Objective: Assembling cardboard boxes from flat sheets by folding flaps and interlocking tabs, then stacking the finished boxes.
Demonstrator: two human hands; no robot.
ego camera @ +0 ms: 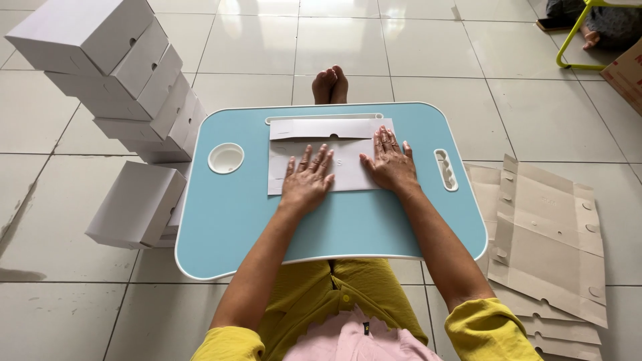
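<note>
Pressing flat white cardboard (331,155), under both hands, left hand (306,182), right hand (390,162)

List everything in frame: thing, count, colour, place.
lap table: 1, light blue with white rim, centre, over the legs
cup recess: 1, white, table's left part
handle slot: 1, white, table's right edge
flat blank: 1, white, on the table under both hands
boxes: about seven, white, stacked on the floor at left
cardboard sheets: a pile, count unclear, brown-grey, floor at right
yellow frame: 1, top right, another person's foot beside it
floor: white tiles
feet: 2, bare, beyond the table
left hand: flat on the blank
right hand: flat on the blank
</note>
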